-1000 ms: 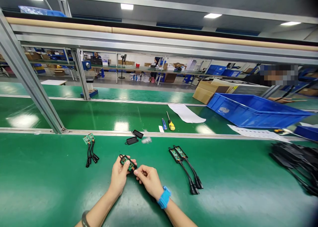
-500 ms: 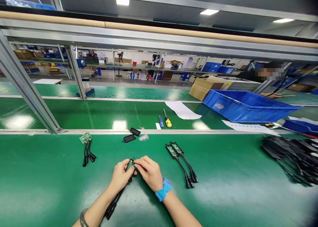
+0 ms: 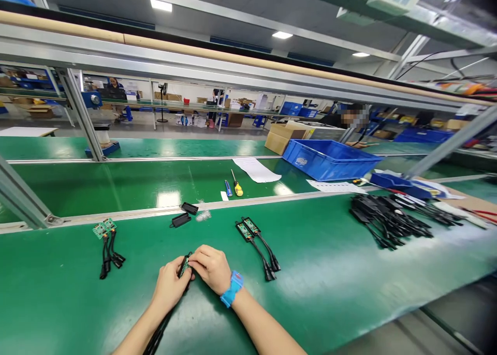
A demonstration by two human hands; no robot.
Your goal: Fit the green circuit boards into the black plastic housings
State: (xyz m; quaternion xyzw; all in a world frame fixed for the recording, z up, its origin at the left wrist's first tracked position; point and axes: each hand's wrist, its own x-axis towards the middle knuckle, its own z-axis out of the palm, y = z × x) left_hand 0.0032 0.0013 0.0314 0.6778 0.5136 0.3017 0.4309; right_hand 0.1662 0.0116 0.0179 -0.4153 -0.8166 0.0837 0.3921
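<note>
My left hand (image 3: 170,282) is closed around a green circuit board (image 3: 185,264) in a narrow black case, with black cables (image 3: 158,334) trailing down toward me. Thumb and fingers of my right hand (image 3: 213,268) pinch at the board's upper edge; the exact contact is hidden. To the right lie two cased boards (image 3: 244,231) with plugged leads. At left are two bare boards (image 3: 104,228) with short black cables. Beyond my hands sit two empty black cases (image 3: 181,220) beside crumpled clear plastic (image 3: 203,216).
Past the metal rail lie a yellow screwdriver (image 3: 238,190), a blue utility knife (image 3: 228,189) and a paper sheet (image 3: 256,169). A blue bin (image 3: 330,163) stands farther right, near a co-worker (image 3: 351,119). Black cased cables (image 3: 388,220) are heaped at right. A slanted metal post (image 3: 23,197) rises at left.
The view has turned to the right, so the bench things appear farther left. Both hands stay on the cased board, and the right fingers now cover more of its upper end.
</note>
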